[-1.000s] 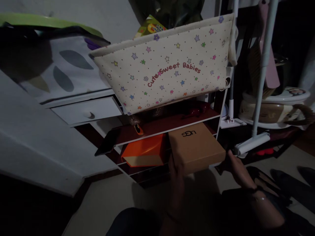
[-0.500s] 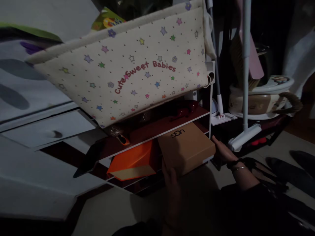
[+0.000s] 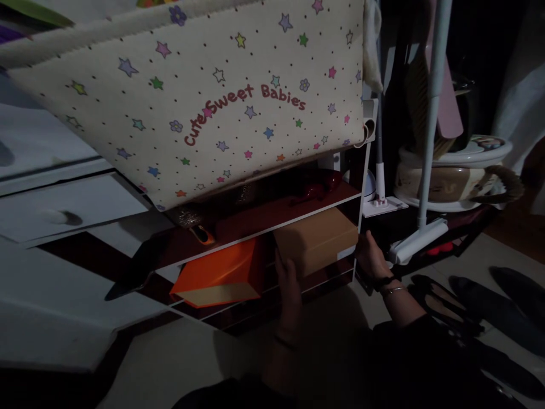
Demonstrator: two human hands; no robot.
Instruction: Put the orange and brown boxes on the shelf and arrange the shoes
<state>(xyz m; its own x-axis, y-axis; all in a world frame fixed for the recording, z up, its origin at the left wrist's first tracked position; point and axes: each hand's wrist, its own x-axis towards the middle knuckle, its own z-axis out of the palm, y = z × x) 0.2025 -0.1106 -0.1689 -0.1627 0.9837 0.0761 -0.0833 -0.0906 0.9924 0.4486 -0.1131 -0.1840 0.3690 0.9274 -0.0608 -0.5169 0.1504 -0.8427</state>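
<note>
A brown cardboard shoebox (image 3: 321, 238) lies in the lower shelf space of a shoe rack (image 3: 259, 233), its front end showing at the shelf opening. My left hand (image 3: 290, 284) is at the box's near left corner, fingers along its side and thumb towards the front. At the rack's right post, beside the box's right end, my right hand (image 3: 371, 255) is closed, with bent fingers against the post. Its fingertips are partly hidden. An orange box (image 3: 221, 272) leans in the same space, left of my left hand.
Above the rack hangs a cream star-print fabric bin (image 3: 255, 79). Dark red shoes (image 3: 317, 190) sit on the upper shelf. Right of the rack stand a flat mop (image 3: 385, 204), a squeegee-like tool (image 3: 419, 241) and a lidded pot (image 3: 451, 179). Dark shoes (image 3: 489, 295) lie on the floor.
The shoebox has gone deeper into the rack, and its printed lettering is now hidden under the shelf above. My right hand has shifted from the box's right end to the post. The view has moved closer.
</note>
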